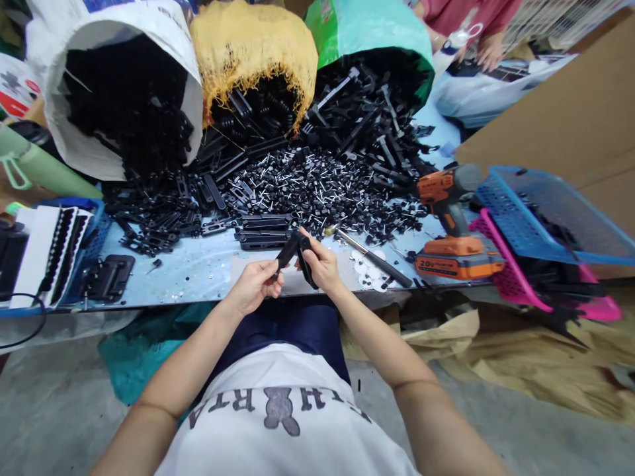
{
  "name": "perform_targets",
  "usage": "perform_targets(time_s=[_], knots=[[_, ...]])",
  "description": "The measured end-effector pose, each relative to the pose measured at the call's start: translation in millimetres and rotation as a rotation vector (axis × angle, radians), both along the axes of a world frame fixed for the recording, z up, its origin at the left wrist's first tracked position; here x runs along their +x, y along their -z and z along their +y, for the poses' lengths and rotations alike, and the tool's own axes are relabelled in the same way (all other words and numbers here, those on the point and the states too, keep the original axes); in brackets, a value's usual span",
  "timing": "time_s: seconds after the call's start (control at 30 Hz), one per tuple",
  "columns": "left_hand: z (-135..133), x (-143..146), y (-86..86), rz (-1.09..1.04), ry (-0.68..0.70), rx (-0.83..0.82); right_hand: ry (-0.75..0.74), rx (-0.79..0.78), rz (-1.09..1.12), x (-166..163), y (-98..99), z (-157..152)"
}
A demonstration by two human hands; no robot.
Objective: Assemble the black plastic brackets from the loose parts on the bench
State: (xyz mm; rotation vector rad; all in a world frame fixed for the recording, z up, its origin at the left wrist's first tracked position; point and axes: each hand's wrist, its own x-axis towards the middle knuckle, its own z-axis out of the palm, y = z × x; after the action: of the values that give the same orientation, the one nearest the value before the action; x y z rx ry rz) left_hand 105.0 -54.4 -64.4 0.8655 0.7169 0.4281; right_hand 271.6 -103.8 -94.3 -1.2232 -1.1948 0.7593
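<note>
Both hands meet above the near edge of the blue-topped table, around a black folding plastic part (pixel 289 254) bent into an upside-down V. My left hand (pixel 256 283) pinches its left leg between thumb and fingers. Wrapped round the right leg is my right hand (pixel 320 263), its thumb along the side. Just behind the hands lie several long black folded plastic parts (pixel 262 231) in a stack. A hammer (pixel 374 258) with a dark handle rests to the right, beside a patch of small white discs (pixel 371 271).
Black pieces and screws (pixel 317 188) are heaped behind. They spill from a white sack (pixel 122 168), a yellow mesh sack (pixel 253 46) and a green sack (pixel 381 26). An orange cordless drill (pixel 454 248) stands right, near a blue basket (pixel 555 211). A co-worker's hand (pixel 491 53) shows beyond.
</note>
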Motion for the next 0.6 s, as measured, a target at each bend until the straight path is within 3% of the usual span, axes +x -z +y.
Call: perform_targets(time_s=[0.1,0.27,0.4,0.47,0.53,0.6], knots=[[4,-5,0.2,0.042,0.033,-0.093,0.011,0.081,-0.209,8,0.5,-1],[14,-21,-3.3,0.121,0.118,-0.057,-0.053,0.247,-0.679,30,-7.7,-9],[16,-44,-15.7,0.184,0.203,0.025,-0.201,0.261,-1.063,45,-20.2,-31],[17,-61,-26.2,0.232,0.251,0.047,-0.241,0.249,-1.123,53,-22.2,-43],[20,-83,-38.8,0.267,0.175,0.083,-0.149,0.180,-1.068,65,-21.1,-54],[25,-103,-49.6,0.302,-0.026,0.177,0.107,0.012,-0.893,75,-21.0,-62]])
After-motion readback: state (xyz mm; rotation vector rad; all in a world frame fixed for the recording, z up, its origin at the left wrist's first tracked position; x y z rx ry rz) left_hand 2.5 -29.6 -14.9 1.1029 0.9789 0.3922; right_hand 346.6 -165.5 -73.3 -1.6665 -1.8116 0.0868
